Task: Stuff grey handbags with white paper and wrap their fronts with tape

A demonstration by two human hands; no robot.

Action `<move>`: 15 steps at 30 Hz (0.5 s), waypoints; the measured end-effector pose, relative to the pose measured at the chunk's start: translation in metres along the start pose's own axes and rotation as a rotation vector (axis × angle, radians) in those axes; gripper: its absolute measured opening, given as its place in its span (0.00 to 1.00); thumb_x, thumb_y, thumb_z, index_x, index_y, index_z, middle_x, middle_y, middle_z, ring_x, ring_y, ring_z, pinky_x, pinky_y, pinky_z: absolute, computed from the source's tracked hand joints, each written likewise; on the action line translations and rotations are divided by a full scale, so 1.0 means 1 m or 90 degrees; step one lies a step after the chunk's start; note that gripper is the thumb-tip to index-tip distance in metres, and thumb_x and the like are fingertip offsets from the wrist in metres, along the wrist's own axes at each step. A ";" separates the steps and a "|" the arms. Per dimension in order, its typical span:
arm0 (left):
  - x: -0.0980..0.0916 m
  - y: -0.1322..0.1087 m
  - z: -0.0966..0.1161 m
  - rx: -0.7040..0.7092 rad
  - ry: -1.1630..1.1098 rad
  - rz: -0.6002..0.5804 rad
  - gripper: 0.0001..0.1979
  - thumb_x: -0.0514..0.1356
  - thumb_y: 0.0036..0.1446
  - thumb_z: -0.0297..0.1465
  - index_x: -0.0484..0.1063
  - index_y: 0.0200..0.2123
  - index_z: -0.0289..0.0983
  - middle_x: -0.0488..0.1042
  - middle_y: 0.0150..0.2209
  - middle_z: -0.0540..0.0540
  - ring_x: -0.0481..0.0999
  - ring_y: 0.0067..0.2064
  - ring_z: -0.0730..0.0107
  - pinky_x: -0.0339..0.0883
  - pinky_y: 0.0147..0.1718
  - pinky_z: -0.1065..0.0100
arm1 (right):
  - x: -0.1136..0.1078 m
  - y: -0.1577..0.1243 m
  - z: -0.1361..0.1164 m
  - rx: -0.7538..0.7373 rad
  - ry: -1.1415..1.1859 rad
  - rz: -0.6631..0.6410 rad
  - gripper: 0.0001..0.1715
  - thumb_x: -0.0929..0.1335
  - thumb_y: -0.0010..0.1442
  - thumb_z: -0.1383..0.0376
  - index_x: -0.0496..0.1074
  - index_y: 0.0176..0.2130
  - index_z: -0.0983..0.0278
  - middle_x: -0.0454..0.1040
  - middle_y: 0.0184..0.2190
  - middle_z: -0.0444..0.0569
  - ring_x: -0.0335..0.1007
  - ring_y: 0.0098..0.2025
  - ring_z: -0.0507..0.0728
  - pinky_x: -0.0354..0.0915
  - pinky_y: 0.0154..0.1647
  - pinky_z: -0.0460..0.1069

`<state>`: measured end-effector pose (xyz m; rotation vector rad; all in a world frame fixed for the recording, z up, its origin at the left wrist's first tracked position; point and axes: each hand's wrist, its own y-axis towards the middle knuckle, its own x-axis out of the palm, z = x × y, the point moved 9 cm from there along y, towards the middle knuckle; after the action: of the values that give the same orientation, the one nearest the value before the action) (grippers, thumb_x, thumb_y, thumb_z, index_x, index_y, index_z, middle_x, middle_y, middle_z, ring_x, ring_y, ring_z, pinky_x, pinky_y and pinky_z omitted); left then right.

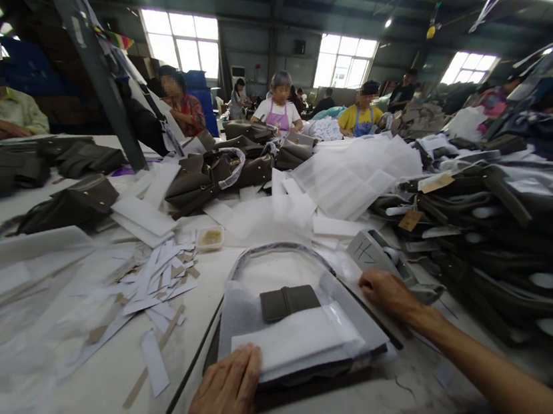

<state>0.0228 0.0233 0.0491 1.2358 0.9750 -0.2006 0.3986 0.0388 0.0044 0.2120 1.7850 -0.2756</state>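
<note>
A dark olive handbag (321,367) lies flat in front of me, its wrapped handle (281,246) arching away from me. White tissue covers much of it, leaving a dark flap (288,302) showing. Across its near part rests a folded white foam sheet (293,340). My left hand (224,395) presses the sheet's left end with fingers stretched flat. Curled fingers close my right hand (386,293), beside a grey tape dispenser (370,249) with handwriting on it; whatever it may pinch is hidden. Dark straps (194,357) run down the bag's sides.
Paper scraps (164,274) and a small clear tub (210,238) lie to the left. Dark bags (217,174) and white foam sheets (353,171) spread across the back. A tall stack of dark bag pieces (494,254) stands on the right. Several co-workers sit or stand beyond.
</note>
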 end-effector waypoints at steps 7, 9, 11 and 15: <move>-0.006 0.004 0.004 -0.005 0.004 0.033 0.18 0.45 0.67 0.20 0.73 0.49 0.32 0.78 0.45 0.43 0.75 0.47 0.64 0.62 0.48 0.63 | -0.037 -0.009 0.004 0.014 0.034 0.059 0.14 0.62 0.56 0.67 0.77 0.36 0.65 0.80 0.35 0.52 0.75 0.38 0.59 0.65 0.41 0.50; -0.006 0.004 0.003 -0.006 0.006 0.040 0.18 0.45 0.67 0.20 0.73 0.49 0.32 0.78 0.45 0.43 0.75 0.46 0.64 0.62 0.47 0.63 | -0.044 -0.012 -0.001 0.003 0.046 0.052 0.14 0.63 0.56 0.65 0.77 0.35 0.63 0.80 0.35 0.50 0.75 0.37 0.59 0.66 0.41 0.50; -0.006 0.003 0.003 -0.004 0.004 0.046 0.18 0.45 0.67 0.20 0.73 0.49 0.32 0.78 0.45 0.43 0.75 0.46 0.64 0.62 0.47 0.63 | -0.046 -0.013 -0.010 -0.021 0.053 0.040 0.15 0.63 0.57 0.62 0.79 0.34 0.62 0.81 0.35 0.50 0.76 0.38 0.59 0.66 0.41 0.50; -0.004 0.001 0.003 -0.003 0.002 0.046 0.19 0.45 0.66 0.19 0.72 0.50 0.32 0.78 0.45 0.43 0.75 0.47 0.63 0.62 0.48 0.63 | -0.038 0.005 -0.029 -0.061 0.058 0.038 0.17 0.63 0.60 0.59 0.80 0.39 0.62 0.81 0.39 0.52 0.75 0.43 0.60 0.65 0.47 0.52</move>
<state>0.0225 0.0195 0.0526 1.2648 0.9308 -0.1390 0.3820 0.0523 0.0468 0.2126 1.8738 -0.1391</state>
